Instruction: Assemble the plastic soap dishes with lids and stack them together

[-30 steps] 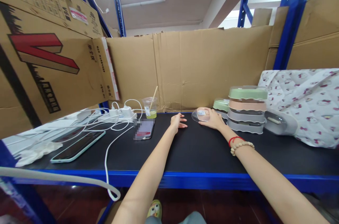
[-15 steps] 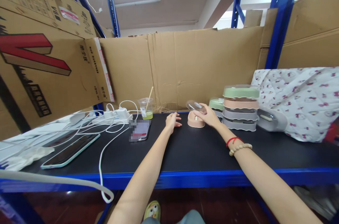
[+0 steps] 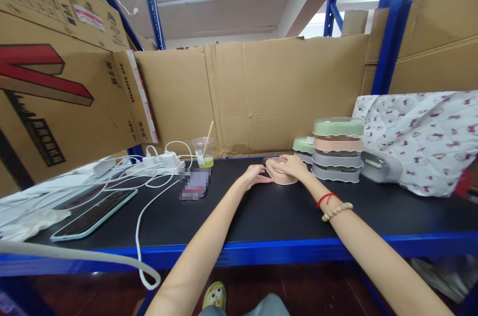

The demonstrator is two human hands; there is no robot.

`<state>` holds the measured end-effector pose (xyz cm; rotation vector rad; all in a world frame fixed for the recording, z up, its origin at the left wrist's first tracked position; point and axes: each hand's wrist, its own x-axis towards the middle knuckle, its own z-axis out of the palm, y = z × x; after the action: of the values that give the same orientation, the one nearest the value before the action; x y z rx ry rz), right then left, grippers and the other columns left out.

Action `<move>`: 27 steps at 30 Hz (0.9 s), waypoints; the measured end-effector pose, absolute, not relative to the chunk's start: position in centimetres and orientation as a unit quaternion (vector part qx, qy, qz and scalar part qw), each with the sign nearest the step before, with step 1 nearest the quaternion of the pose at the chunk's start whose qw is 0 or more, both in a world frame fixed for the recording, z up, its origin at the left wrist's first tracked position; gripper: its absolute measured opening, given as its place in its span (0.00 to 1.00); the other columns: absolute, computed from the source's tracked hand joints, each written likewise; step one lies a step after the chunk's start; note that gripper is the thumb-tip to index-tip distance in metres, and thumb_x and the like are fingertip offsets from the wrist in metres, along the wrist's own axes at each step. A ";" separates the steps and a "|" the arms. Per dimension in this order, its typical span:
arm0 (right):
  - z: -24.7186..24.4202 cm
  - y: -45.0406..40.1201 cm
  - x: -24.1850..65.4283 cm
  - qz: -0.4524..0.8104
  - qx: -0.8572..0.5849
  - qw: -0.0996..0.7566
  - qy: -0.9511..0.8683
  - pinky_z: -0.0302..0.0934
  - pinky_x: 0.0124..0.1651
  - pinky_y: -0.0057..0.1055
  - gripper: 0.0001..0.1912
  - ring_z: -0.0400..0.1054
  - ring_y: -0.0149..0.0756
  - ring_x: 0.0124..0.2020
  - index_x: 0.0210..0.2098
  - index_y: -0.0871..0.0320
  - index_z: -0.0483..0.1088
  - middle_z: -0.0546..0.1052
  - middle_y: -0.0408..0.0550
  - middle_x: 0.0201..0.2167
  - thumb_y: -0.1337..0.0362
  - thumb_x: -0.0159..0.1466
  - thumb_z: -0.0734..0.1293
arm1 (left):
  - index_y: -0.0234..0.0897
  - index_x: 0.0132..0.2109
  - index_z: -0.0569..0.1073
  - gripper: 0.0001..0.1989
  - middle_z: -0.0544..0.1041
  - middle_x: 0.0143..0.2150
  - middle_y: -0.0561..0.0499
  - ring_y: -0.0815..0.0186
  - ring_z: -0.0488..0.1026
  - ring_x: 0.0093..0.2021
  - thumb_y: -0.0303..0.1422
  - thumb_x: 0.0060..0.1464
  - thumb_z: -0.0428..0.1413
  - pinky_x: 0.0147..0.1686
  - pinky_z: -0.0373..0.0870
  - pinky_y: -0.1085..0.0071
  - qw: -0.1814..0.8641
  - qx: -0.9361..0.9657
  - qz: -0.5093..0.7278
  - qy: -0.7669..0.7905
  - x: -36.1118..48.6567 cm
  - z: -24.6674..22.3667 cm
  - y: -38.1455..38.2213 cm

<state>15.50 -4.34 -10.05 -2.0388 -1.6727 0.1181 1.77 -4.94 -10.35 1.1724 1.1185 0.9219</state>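
Note:
A pink oval box (image 3: 283,178) with a wavy rim rests on the black table mat, its clear lid (image 3: 274,162) low over its top. Whether the lid sits fully on the box cannot be made out. My right hand (image 3: 295,166) grips the lid from the right, fingers bent over it. At the box's left side is my left hand (image 3: 255,177), fingers apart, the tips at the rim. Similar lidded boxes in green, pink and grey form a stack (image 3: 338,151) to the right, beside a green box (image 3: 303,145) and a grey one lying tilted (image 3: 381,166).
A cup with a straw (image 3: 203,153) and a phone (image 3: 194,184) are left of my hands. Farther left are a power strip (image 3: 149,164), white cables and a larger phone (image 3: 95,214). Cardboard (image 3: 250,91) walls the back; a patterned cloth (image 3: 425,141) lies right.
The clear lid has come down from above onto or just over the pink box. My left hand has moved right to the box's side, and the box sits slightly nearer and turned.

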 end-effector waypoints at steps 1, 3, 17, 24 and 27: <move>-10.0 -4.4 15.4 0.046 -0.741 0.242 -0.624 0.58 0.54 0.38 0.29 0.63 0.46 0.53 0.51 0.52 0.68 0.69 0.53 0.50 0.46 0.53 0.64 | 0.20 0.54 0.63 0.20 0.63 0.55 0.29 0.65 0.76 0.30 0.22 0.53 0.47 0.28 0.72 0.76 0.601 0.505 0.393 0.479 1.9 -10.3 -5.0; -10.0 -4.6 15.2 0.047 -0.727 0.252 -0.637 0.57 0.55 0.37 0.28 0.62 0.44 0.54 0.52 0.51 0.67 0.69 0.51 0.51 0.48 0.54 0.64 | 0.21 0.58 0.58 0.25 0.64 0.55 0.29 0.65 0.76 0.31 0.20 0.52 0.49 0.30 0.73 0.75 0.608 0.503 0.389 0.476 2.0 -10.4 -5.1; -10.2 -4.0 15.4 0.007 -0.678 0.433 -0.593 0.57 0.55 0.36 0.26 0.62 0.38 0.50 0.49 0.55 0.70 0.69 0.53 0.47 0.53 0.52 0.67 | 0.41 0.47 0.69 0.20 0.60 0.59 0.45 0.53 0.52 0.62 0.39 0.47 0.60 0.58 0.50 0.54 0.138 0.826 0.243 0.490 2.1 -12.4 -4.9; -11.0 -2.5 16.5 0.102 -0.624 0.459 -0.625 0.58 0.58 0.36 0.25 0.66 0.38 0.50 0.45 0.58 0.72 0.73 0.50 0.45 0.56 0.48 0.70 | 0.35 0.57 0.58 0.37 0.61 0.56 0.40 0.56 0.58 0.58 0.41 0.42 0.62 0.55 0.56 0.64 0.082 0.752 0.266 0.597 1.9 -11.6 -5.4; -11.4 -2.2 16.8 0.176 -0.580 0.448 -0.658 0.58 0.59 0.35 0.26 0.66 0.36 0.50 0.46 0.61 0.71 0.72 0.51 0.48 0.58 0.47 0.71 | 0.31 0.62 0.47 0.51 0.56 0.59 0.35 0.54 0.55 0.61 0.40 0.37 0.65 0.56 0.54 0.64 0.110 0.712 0.311 0.621 1.8 -12.0 -4.9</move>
<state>16.83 -2.23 -11.41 -1.4350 -1.6285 0.4346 1.78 -4.91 -12.02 2.0916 1.8248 0.9129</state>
